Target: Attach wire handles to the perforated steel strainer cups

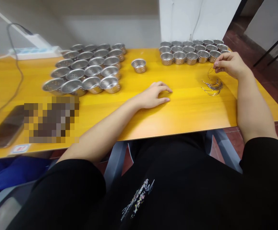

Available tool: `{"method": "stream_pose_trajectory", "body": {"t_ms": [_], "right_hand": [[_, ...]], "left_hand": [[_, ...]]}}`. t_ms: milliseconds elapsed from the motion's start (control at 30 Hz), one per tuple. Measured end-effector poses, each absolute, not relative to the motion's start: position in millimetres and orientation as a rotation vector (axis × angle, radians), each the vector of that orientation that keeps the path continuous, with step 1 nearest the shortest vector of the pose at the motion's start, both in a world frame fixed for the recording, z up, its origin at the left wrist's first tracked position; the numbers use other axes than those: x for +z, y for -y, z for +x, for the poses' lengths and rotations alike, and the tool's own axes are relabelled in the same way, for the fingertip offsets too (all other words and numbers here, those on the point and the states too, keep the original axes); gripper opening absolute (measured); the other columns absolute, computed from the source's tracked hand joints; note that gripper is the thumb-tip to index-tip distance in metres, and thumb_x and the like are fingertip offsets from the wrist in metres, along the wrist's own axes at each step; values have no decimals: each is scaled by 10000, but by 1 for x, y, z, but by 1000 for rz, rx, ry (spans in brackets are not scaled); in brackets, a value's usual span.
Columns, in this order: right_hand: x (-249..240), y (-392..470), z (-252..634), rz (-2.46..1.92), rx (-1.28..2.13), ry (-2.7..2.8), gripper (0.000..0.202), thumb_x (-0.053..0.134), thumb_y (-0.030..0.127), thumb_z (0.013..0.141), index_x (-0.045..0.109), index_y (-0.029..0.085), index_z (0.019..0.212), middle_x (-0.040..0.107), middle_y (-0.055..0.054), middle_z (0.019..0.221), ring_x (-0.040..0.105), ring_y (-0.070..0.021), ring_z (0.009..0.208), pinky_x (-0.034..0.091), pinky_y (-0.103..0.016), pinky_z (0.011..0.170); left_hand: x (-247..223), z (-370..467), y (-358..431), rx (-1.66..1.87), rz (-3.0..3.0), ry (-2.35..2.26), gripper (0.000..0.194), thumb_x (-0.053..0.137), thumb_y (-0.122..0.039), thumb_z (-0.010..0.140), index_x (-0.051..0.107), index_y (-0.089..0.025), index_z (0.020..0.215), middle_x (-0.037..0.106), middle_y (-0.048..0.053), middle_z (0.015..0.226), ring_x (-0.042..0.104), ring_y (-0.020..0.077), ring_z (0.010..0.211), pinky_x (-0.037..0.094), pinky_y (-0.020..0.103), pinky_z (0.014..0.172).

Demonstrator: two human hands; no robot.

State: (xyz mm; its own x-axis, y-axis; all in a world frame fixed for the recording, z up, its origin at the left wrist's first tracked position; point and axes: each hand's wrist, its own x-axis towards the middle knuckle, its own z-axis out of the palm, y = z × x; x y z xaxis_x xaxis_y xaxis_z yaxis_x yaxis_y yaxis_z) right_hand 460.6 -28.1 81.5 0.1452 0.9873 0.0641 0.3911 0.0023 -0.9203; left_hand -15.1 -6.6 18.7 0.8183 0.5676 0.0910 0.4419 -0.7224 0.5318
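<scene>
A right hand (232,65), finger and thumb pinched on a thin curved wire (208,74), hangs just beside a wire pile (213,87) at the right of a yellow tabletop (184,115); whether the wire clears the pile cannot be told. It bows down and leftward. The left hand (154,95) rests empty, fingers loosely parted, well apart from the right. A lone upright cup (139,66) stands beyond it, slightly left, nearer it than the right hand.

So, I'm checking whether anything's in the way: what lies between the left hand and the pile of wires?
Only yellow tabletop shows between the left hand and the curved wires; the head view shows that stretch bare.
</scene>
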Motion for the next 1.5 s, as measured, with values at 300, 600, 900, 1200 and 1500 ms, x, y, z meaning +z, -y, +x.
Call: {"method": "stream_pose_trajectory", "body": {"t_ms": [300,600,900,1200,1500], "right_hand": [[76,22,459,-1470,843,1279,458,768,-101,1101,785,232,787,831,-29,842,758,-146,744,675,-341,842],[79,25,445,-1451,955,1155,557,573,-86,1315,687,241,879,933,-31,924,767,-100,709,619,-297,809],[69,21,424,-1745,763,1394,291,595,40,1383,727,193,1174,615,74,727,533,-103,660,478,-372,817],[74,19,429,-2078,607,1847,286,627,78,1363,909,51,1404,692,-22,828,594,-140,772,509,-386,848],[69,13,454,-2098,650,1750,277,666,66,1335,899,110,1190,651,-11,763,572,-147,723,509,-395,832]], "left_hand": [[18,-15,7,355,2506,-746,750,737,-677,1102,850,-204,1674,729,233,1772,655,481,1751,453,735,1600],[15,-15,5,373,2505,-746,762,737,-699,1085,857,-212,1658,742,230,1765,668,485,1741,461,748,1591],[12,-15,3,397,2505,-736,742,749,-694,1083,864,-222,1644,754,223,1747,686,476,1730,482,736,1586],[11,-16,1,426,2503,-726,738,777,-666,1088,845,-227,1677,774,212,1702,706,469,1688,523,720,1553],[2,-13,-4,669,2360,-855,731,766,-425,1078,734,-173,1764,907,186,1529,863,356,1348,690,618,1361]]}}
